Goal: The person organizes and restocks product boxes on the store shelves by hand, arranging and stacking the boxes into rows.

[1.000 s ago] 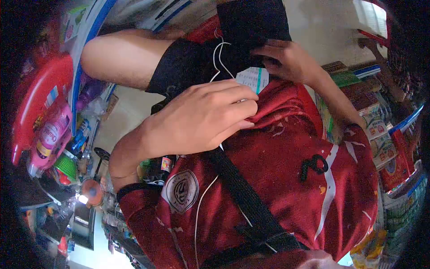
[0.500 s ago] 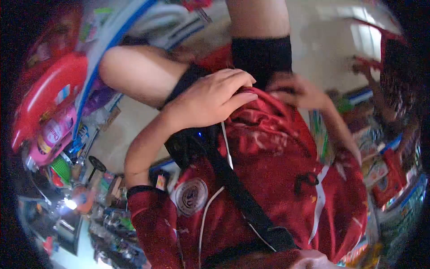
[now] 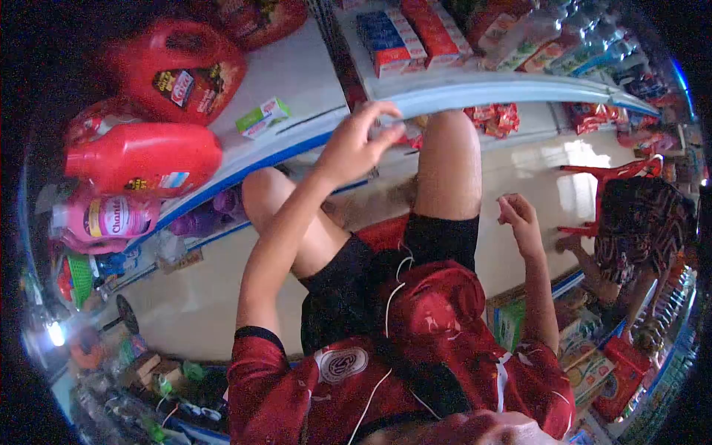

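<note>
My left hand [image 3: 360, 144] is raised over my knee, at the edge of the white shelf [image 3: 297, 63] with a blue front strip. Its thumb and fingers are apart with nothing visible between them. Near it on the shelf lies a small green and white box [image 3: 263, 117]. My right hand [image 3: 521, 222] is held up beside my other knee, over the floor, with fingers loosely bent and nothing visible in them. My red shirt [image 3: 437, 311] hangs bunched over my lap, clear of both hands.
Red jugs [image 3: 182, 74] and a pink Chante bottle [image 3: 115, 216] stand on the left. Blue and red boxes [image 3: 389, 41] sit on the far shelf, red packets [image 3: 495, 119] below. A person in dark patterned clothing [image 3: 638, 222] is at the right, by a red plastic chair [image 3: 597, 178].
Both hands have let go of the shirt. The left moved up to the shelf edge, the right out to the side. The view has tilted up, showing more shelf and the person.
</note>
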Available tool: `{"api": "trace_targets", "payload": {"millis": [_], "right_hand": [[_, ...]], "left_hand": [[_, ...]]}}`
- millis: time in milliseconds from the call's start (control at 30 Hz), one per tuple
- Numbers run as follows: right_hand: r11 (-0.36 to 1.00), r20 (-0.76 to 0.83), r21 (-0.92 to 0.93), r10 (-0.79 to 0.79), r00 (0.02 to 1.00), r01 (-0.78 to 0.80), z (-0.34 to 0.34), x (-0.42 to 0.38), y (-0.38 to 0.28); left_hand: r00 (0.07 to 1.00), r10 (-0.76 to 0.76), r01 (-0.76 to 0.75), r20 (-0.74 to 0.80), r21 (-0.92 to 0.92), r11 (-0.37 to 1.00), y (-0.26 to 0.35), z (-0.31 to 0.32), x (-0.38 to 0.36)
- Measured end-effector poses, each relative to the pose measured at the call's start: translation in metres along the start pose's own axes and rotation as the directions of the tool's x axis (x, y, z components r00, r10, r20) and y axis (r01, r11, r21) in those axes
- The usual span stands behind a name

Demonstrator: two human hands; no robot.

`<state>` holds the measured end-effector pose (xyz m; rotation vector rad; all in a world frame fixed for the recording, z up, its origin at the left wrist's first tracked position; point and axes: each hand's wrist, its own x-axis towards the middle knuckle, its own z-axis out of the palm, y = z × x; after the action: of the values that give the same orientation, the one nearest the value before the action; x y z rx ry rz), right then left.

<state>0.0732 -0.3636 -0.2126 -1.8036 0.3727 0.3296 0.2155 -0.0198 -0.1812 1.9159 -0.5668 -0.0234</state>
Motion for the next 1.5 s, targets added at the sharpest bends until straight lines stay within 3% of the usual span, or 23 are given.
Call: {"api": "trace_targets", "payload": {"millis": [33, 67, 133, 200, 333, 400, 433, 533, 600, 667, 767, 833, 867, 933, 967, 1033, 1067, 1133, 1167, 1200, 1267, 1300, 1500], "right_hand": [[0.998, -0.043, 0.015, -0.06, 0.997, 0.061, -0.001, 0.009, -0.009], [0.997, -0.051, 0.007, -0.082, 0.995, 0.083, 0.002, 0.021, -0.021], [0.937, -0.046, -0.122, -0.334, 0.941, 0.327, 0.023, 0.05, -0.054], [0.716, 0.099, -0.363, -0.607, 0.788, 0.597, 0.041, 0.083, -0.103], [0.291, 0.228, -0.555, -0.848, 0.479, 0.779, 0.091, 0.16, -0.185], [0.449, 0.216, -0.569, -0.727, 0.652, 0.689, 0.114, 0.217, -0.201], [0.445, 0.212, -0.576, -0.729, 0.652, 0.685, 0.124, 0.247, -0.206], [0.213, 0.313, -0.781, -0.68, 0.663, 0.587, 0.14, 0.291, -0.208], [-0.03, 0.274, -0.918, -0.77, 0.577, 0.395, 0.15, 0.291, -0.212], [0.018, 0.258, -0.876, -0.827, 0.5, 0.482, 0.153, 0.3, -0.202], [0.146, 0.278, -0.758, -0.81, 0.517, 0.635, 0.148, 0.303, -0.207], [-0.02, 0.298, -0.927, -0.646, 0.703, 0.375, 0.15, 0.298, -0.211], [0.095, 0.141, -0.897, -0.864, 0.483, 0.432, 0.161, 0.302, -0.202], [0.084, 0.192, -0.927, -0.732, 0.654, 0.366, 0.159, 0.305, -0.205], [0.406, 0.268, -0.71, -0.599, 0.754, 0.575, 0.154, 0.341, -0.199], [0.387, 0.347, -0.393, -0.777, 0.524, 0.834, 0.166, 0.343, -0.207], [0.447, 0.24, -0.286, -0.823, 0.515, 0.848, 0.182, 0.309, -0.222], [0.531, 0.145, 0.138, -0.846, 0.513, 0.836, 0.206, 0.27, -0.242], [0.473, 0.135, 0.265, -0.881, 0.453, 0.841, 0.218, 0.265, -0.248], [0.481, 0.171, 0.277, -0.876, 0.45, 0.832, 0.229, 0.259, -0.251], [0.487, 0.134, 0.188, -0.873, 0.469, 0.853, 0.258, 0.228, -0.258], [0.377, 0.114, 0.08, -0.923, 0.368, 0.923, 0.272, 0.232, -0.255], [0.456, 0.105, -0.032, -0.884, 0.456, 0.89, 0.329, 0.205, -0.225]], "left_hand": [[0.998, -0.064, 0.059, -0.024, -0.171, 0.983, -0.009, -0.006, 0.012], [0.993, 0.039, -0.048, -0.107, -0.083, 0.995, -0.033, -0.008, 0.028], [0.978, -0.051, 0.012, -0.202, -0.193, 0.981, -0.044, -0.016, 0.055], [0.935, -0.045, -0.009, -0.351, -0.151, 0.989, -0.079, -0.016, 0.085], [0.902, -0.034, 0.015, -0.43, -0.048, 0.999, -0.09, -0.025, 0.123], [0.898, -0.022, 0.039, -0.439, 0.029, 0.999, -0.095, -0.03, 0.129], [0.9, -0.009, 0.022, -0.437, 0.025, 0.999, -0.099, -0.031, 0.131], [0.922, -0.038, 0.043, -0.386, 0.004, 0.999, -0.104, -0.032, 0.136], [0.931, -0.088, 0.095, -0.353, 0.002, 0.996, -0.1, -0.036, 0.133], [0.932, 0.006, -0.038, -0.363, -0.083, 0.996, -0.094, -0.032, 0.137], [0.962, -0.034, 0.011, -0.27, -0.084, 0.996, -0.105, -0.032, 0.148], [0.961, -0.059, 0.016, -0.271, -0.156, 0.988, -0.111, -0.026, 0.153], [0.961, -0.074, 0.014, -0.267, -0.219, 0.976, -0.096, -0.029, 0.146], [0.959, -0.059, -0.005, -0.277, -0.223, 0.975, -0.085, -0.032, 0.134], [0.953, -0.051, -0.02, -0.298, -0.232, 0.973, -0.088, -0.033, 0.136], [0.94, -0.01, -0.086, -0.341, -0.265, 0.96, -0.101, -0.035, 0.141], [0.907, 0.057, -0.168, -0.418, -0.232, 0.958, -0.087, -0.043, 0.135], [0.841, -0.077, 0.001, -0.536, -0.141, 0.99, -0.077, -0.059, 0.126], [0.806, 0.063, -0.107, -0.589, -0.04, 0.993, -0.072, -0.071, 0.118], [0.761, 0.204, -0.203, -0.615, 0.073, 0.976, -0.066, -0.081, 0.11], [0.757, 0.088, -0.025, -0.647, 0.105, 0.994, -0.054, -0.104, 0.08], [0.749, 0.075, 0.047, -0.659, 0.166, 0.985, -0.049, -0.115, 0.066], [0.769, 0.059, 0.278, -0.637, 0.415, 0.866, -0.067, -0.158, 0.017]]}}
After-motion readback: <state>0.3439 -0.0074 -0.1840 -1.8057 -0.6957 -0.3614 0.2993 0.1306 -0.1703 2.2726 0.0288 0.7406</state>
